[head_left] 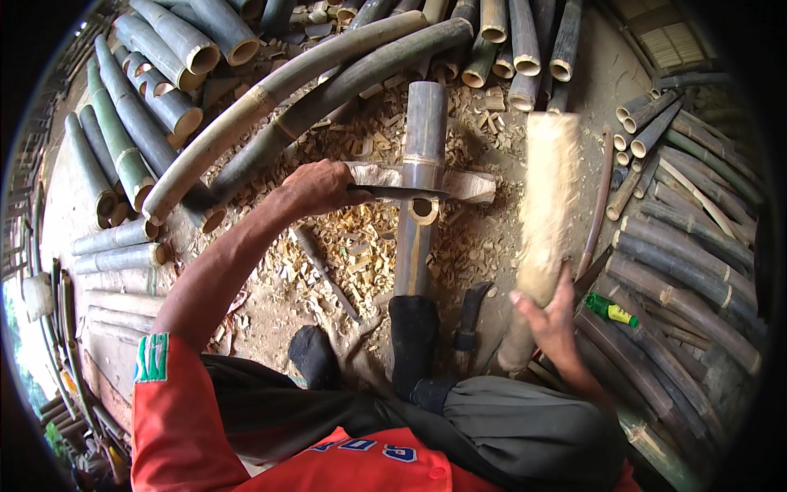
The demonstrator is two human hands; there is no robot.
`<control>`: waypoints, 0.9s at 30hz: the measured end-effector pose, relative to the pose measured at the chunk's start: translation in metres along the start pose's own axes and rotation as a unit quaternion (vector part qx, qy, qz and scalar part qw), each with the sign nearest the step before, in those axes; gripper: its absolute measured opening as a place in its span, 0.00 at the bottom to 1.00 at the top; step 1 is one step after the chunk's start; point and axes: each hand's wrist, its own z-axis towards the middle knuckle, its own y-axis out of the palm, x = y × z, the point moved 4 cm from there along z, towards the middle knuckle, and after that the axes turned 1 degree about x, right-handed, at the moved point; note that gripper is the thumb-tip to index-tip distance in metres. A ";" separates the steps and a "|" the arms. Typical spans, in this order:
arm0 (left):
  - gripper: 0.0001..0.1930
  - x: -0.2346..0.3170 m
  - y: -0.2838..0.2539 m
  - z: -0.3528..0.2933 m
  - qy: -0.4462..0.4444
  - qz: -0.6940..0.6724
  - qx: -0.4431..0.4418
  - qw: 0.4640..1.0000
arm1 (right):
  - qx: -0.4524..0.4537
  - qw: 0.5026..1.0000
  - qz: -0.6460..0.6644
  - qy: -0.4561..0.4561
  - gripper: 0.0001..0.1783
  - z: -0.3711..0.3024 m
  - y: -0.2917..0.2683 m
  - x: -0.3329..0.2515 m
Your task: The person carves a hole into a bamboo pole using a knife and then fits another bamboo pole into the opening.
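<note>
My left hand is closed round the handle end of a dark-bladed knife. The blade lies across a dark bamboo pole, just above a pale-rimmed hole cut in it. A rough wooden block crosses beneath the pole. My foot in a black sock presses against the pole's near end. To the right, my right hand grips a thick pale wooden club near its lower end. The club's upper part is blurred and stands apart from the knife.
Wood chips cover the ground around the block. A chisel-like tool lies left of the pole, and a dark hatchet-shaped tool right of my foot. Bamboo poles are stacked at right, beside a green bottle. Long curved poles lie ahead.
</note>
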 end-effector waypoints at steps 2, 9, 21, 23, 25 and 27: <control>0.31 -0.011 0.006 0.004 0.024 0.008 0.002 1.000 | -0.126 0.988 -0.068 0.054 0.54 0.004 0.007 0.012; 0.32 0.004 0.033 -0.040 0.214 0.140 -0.035 0.966 | -0.091 0.992 0.020 0.086 0.63 0.012 -0.010 0.005; 0.33 -0.022 -0.018 -0.023 0.011 0.061 0.060 0.996 | -0.096 0.992 0.083 0.023 0.60 0.038 0.020 -0.039; 0.33 -0.027 -0.019 -0.025 0.012 0.039 0.072 0.997 | -0.116 0.989 0.084 0.032 0.60 0.037 0.023 -0.055; 0.34 -0.032 -0.018 -0.026 0.027 0.039 0.078 0.996 | -0.151 0.986 0.068 0.030 0.60 0.041 0.023 -0.077; 0.35 -0.033 -0.017 -0.027 0.042 0.048 0.082 0.995 | -0.122 0.988 0.090 -0.004 0.56 0.041 0.027 -0.069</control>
